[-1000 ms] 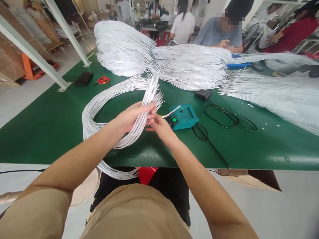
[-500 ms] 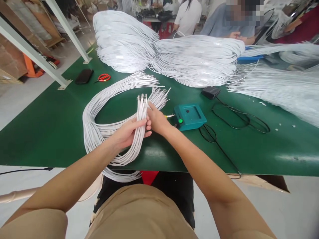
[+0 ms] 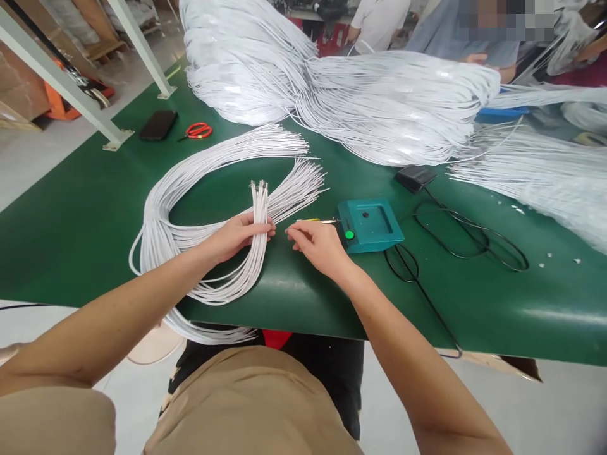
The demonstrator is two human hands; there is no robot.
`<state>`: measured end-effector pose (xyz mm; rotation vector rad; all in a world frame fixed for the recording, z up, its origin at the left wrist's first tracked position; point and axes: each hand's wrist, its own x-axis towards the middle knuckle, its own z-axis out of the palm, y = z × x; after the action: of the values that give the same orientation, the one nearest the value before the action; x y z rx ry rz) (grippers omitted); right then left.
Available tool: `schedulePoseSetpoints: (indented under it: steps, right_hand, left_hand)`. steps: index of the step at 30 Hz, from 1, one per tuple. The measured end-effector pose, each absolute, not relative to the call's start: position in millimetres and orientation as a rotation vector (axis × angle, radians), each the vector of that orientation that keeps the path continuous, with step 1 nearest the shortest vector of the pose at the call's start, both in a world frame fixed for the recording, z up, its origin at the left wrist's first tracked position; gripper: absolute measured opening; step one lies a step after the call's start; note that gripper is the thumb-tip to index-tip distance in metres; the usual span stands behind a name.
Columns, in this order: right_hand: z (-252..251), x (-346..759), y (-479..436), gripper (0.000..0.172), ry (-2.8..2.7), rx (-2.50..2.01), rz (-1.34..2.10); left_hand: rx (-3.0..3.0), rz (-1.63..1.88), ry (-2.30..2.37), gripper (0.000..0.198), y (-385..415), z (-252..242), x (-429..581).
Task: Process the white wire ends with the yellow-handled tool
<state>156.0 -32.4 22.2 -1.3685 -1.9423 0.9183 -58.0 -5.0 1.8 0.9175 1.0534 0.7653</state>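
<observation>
My left hand (image 3: 241, 234) is closed around a bunch of white cables (image 3: 258, 218), whose ends point up above the thumb and whose lengths curve down toward the table edge. To the right and apart from the bunch, my right hand (image 3: 315, 243) has thumb and fingers pinched together. Whatever may be between those fingertips is too small to make out. Just beyond its knuckles a thin yellow-and-metal tip juts from a teal box (image 3: 372, 243) with a green button. Behind my left hand a larger coil of white cables (image 3: 159, 208) lies on the green table.
A big heap of white cables (image 3: 379, 107) spans the back, with more cables (image 3: 531, 170) at right. Red-handled scissors (image 3: 198, 131) and a dark flat case (image 3: 159, 125) lie back left. A black pedal-like block (image 3: 415, 179) trails a looped cord. Other people sit behind.
My right hand has left the cable bunch and moved right and down toward the teal box. The left hand still grips the bunch, now a little further left. The view has shifted slightly.
</observation>
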Motion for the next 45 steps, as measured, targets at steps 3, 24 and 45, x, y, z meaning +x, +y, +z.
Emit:
schedulePoseSetpoints:
  steps: [3, 24, 45]
  right_hand:
    - [22, 151, -21, 0.022, -1.899, -1.362, 0.96]
    - [10, 159, 2, 0.021, -1.103, -1.132, 1.325]
    - [15, 150, -4, 0.026, -1.001, -1.166, 1.283]
  left_hand:
    - [0.91, 0.769, 1.1, 0.037, 1, 3, -63]
    - [1.229, 0.818, 1.128, 0.027, 18, 25, -1]
    - [1.164, 0.911, 1.087, 0.029, 11, 9, 0]
